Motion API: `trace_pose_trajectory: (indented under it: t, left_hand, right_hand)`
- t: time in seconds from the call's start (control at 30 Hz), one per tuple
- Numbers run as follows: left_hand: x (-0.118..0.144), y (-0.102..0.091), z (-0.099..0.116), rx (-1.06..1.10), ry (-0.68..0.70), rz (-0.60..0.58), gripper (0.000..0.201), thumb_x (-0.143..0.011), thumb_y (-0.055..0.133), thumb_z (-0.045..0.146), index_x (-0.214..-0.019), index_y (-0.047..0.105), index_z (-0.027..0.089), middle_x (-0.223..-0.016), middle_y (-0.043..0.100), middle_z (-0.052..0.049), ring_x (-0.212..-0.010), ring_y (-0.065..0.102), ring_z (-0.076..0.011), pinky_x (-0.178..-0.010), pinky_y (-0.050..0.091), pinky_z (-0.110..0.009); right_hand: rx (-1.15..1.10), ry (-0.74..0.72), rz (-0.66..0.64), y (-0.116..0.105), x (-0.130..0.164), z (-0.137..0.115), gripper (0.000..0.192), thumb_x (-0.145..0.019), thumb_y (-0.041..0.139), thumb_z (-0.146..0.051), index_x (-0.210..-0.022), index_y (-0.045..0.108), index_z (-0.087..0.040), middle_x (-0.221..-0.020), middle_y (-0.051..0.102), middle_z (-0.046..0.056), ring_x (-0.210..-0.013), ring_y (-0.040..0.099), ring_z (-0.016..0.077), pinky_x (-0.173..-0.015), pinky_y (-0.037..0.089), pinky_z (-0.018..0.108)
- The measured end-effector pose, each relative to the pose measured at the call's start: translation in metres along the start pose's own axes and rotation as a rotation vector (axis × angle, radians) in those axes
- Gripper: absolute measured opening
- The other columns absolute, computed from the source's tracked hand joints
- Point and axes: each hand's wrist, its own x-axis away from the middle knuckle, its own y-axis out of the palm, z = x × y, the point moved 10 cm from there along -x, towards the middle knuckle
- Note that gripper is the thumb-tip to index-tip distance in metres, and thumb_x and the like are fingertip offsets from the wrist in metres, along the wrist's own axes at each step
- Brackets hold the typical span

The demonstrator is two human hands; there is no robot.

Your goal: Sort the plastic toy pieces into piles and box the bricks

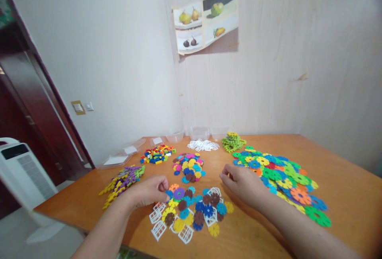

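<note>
A: Starting nearest, what are the hands on?

B: A flat cluster of linked discs [193, 211] lies at the near edge of the table [343, 195], with white lattice pieces [158, 229] around its rim. The left hand [151, 191] has its fingers curled, tips touching the cluster's upper left edge by a purple disc. I cannot tell whether it pinches a disc or only presses on it.

A: And the other?

B: The right hand [243, 183] rests palm down just beyond the cluster's right side, fingers loosely bent. No piece shows in it, though the fingertips are too small to be sure.

A: So which step is this?

B: I judge it as fitting pieces onto the cluster. Adding another would call for lining up slot to slot while the other hand steadies the cluster.

A: Further out?

B: A spread of large discs [283, 175] sits right of the right hand; small discs [189, 166] are heaped mid-table; yellow and purple pieces [122, 181] lie left. Behind come small bricks [156, 154], white pieces [203, 145] and green pieces [232, 141].

A: Any containers?

B: Clear tubs [199, 132] stand by the wall, and I see nothing in them. Clear lids [116, 160] lie at the far left.
</note>
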Motion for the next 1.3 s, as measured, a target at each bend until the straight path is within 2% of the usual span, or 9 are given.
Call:
trace_pose_trajectory:
  t: [0.2,0.4,0.7,0.83,0.97,1.07,1.17,1.23,1.3]
  left_hand:
    - [-0.008,0.003,-0.009,0.033,0.011,0.034,0.031,-0.063,0.073,0.035,-0.084,0.058,0.018,-0.074,0.059,0.003,-0.069,0.054,-0.0133,-0.057,0.036,-0.021]
    - [-0.003,0.003,-0.003,0.063,0.019,0.015,0.038,-0.064,0.074,0.036,-0.093,0.06,0.018,-0.081,0.061,0.002,-0.072,0.055,-0.0136,-0.059,0.037,-0.022]
    - [-0.003,-0.001,-0.002,0.042,0.003,0.045,0.032,-0.059,0.072,0.027,-0.086,0.057,0.018,-0.074,0.059,0.004,-0.067,0.052,-0.0122,-0.056,0.034,-0.021]
    - [0.0,-0.011,0.012,0.12,-0.002,0.129,0.024,-0.065,0.067,0.029,-0.083,0.056,0.017,-0.069,0.056,0.004,-0.065,0.05,-0.0118,-0.058,0.034,-0.022]
    - [0.007,-0.02,0.041,0.208,0.024,0.28,0.022,-0.07,0.064,0.031,-0.086,0.056,0.017,-0.07,0.055,0.003,-0.066,0.051,-0.0122,-0.06,0.034,-0.023]
    - [0.006,-0.006,0.068,0.317,0.069,0.274,0.023,-0.07,0.064,0.027,-0.089,0.054,0.018,-0.071,0.055,0.004,-0.066,0.051,-0.0117,-0.061,0.035,-0.023]
    - [0.0,0.021,0.094,0.437,0.113,0.185,0.026,-0.071,0.066,0.028,-0.091,0.052,0.019,-0.069,0.054,0.005,-0.062,0.05,-0.0104,-0.059,0.036,-0.023]
    - [-0.006,0.038,0.105,0.511,0.126,0.137,0.03,-0.072,0.068,0.032,-0.093,0.051,0.019,-0.069,0.055,0.005,-0.06,0.051,-0.0105,-0.057,0.035,-0.023]
    - [-0.014,0.053,0.11,0.566,0.119,0.118,0.035,-0.07,0.071,0.035,-0.095,0.051,0.02,-0.069,0.056,0.005,-0.058,0.051,-0.0104,-0.055,0.034,-0.022]
  right_hand:
    - [-0.013,-0.034,-0.003,0.004,0.001,-0.003,0.021,-0.092,0.048,-0.031,-0.085,0.065,-0.021,-0.081,0.073,0.004,-0.072,0.064,0.0165,-0.058,0.026,0.026]
    - [0.006,-0.05,-0.015,0.008,0.002,-0.006,0.021,-0.092,0.048,-0.031,-0.085,0.065,-0.022,-0.079,0.073,0.004,-0.072,0.064,0.0168,-0.058,0.025,0.026]
    - [0.007,-0.063,-0.042,0.017,0.003,-0.008,0.021,-0.092,0.048,-0.031,-0.087,0.067,-0.022,-0.082,0.073,0.004,-0.074,0.064,0.0165,-0.058,0.025,0.026]
    - [-0.016,-0.065,-0.039,0.015,0.004,-0.01,0.022,-0.093,0.049,-0.033,-0.087,0.067,-0.023,-0.084,0.074,0.004,-0.076,0.065,0.0174,-0.059,0.028,0.026]
    - [-0.095,-0.102,-0.035,0.013,0.009,-0.02,0.023,-0.093,0.049,-0.033,-0.097,0.07,-0.023,-0.087,0.074,0.003,-0.077,0.065,0.0177,-0.063,0.034,0.026]
    - [-0.168,-0.157,-0.018,0.011,0.014,-0.031,0.035,-0.09,0.055,-0.036,-0.121,0.066,-0.024,-0.1,0.072,0.006,-0.086,0.066,0.0195,-0.071,0.041,0.026]
    - [-0.218,-0.235,-0.005,0.008,0.021,-0.044,0.055,-0.086,0.061,-0.042,-0.139,0.055,-0.026,-0.115,0.068,0.008,-0.1,0.065,0.0225,-0.082,0.045,0.028]
    - [-0.229,-0.254,-0.013,0.007,0.024,-0.05,0.064,-0.084,0.064,-0.045,-0.143,0.051,-0.027,-0.121,0.066,0.009,-0.107,0.063,0.0243,-0.086,0.045,0.03]
    - [-0.219,-0.263,-0.042,0.009,0.026,-0.054,0.062,-0.083,0.065,-0.046,-0.141,0.053,-0.028,-0.12,0.066,0.008,-0.107,0.063,0.0242,-0.087,0.044,0.029]
